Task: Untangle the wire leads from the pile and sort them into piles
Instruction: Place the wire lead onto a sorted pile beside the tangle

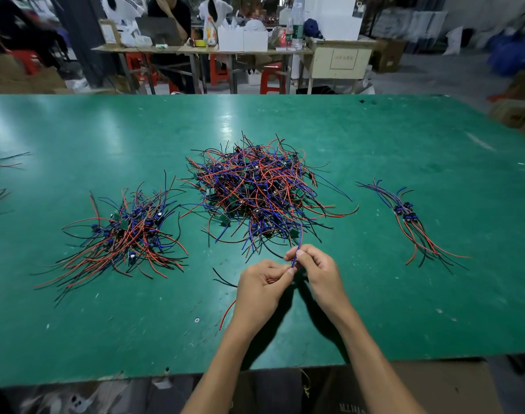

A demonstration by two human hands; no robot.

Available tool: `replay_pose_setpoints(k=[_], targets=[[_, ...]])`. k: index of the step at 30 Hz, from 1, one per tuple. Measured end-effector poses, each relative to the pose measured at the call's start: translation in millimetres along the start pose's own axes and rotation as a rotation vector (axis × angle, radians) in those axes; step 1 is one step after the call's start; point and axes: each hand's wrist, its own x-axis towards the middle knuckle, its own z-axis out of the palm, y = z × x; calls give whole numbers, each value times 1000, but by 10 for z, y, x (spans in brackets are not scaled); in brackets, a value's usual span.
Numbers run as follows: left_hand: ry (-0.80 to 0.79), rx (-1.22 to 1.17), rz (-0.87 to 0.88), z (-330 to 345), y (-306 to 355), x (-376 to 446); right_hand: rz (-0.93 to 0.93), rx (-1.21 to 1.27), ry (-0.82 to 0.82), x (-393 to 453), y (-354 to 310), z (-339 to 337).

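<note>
Nearest the viewer, at 6 o'clock on the green table [76, 324], both hands meet over one lead. The left hand [262, 289] has its fingers curled round red and black strands, whose loose ends trail out beneath it toward 7 o'clock. The right hand [315, 268] pinches a blue wire [299, 243] between thumb and forefinger; that wire runs up and away into the near edge of the tangle.

The step in hand looks like freeing this one lead. To do it well, I would keep the left grip steady as an anchor and let the right fingers slide along the blue wire toward the heap, lifting rather than yanking, so that neighbouring leads are not dragged out with it. If it snags, ease back and shake loose; a hard pull could strain the joint at the little board.

Farther off, at 12 o'clock, lies the main pile [261, 189], a dense knot of red, blue and black leads with small green boards. At 10 o'clock sits the left pile [127, 231], already sizeable, its wires roughly combed one way. At 2 o'clock is the right pile [410, 222], only a few leads, well apart from the heap. Which pile this lead belongs in cannot be told.
</note>
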Motion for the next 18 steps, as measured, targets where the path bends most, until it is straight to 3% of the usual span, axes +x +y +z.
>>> replay_pose_setpoints(k=[12,15,18], targets=[[-24,143,-13,39,-61,-47,172,308,543,339,-194,-98],[-21,141,-25,43,-57,-45,151,403,517,319,-196,-127],[-9,143,-14,26,-52,-43,129,560,371,268,-192,-242]])
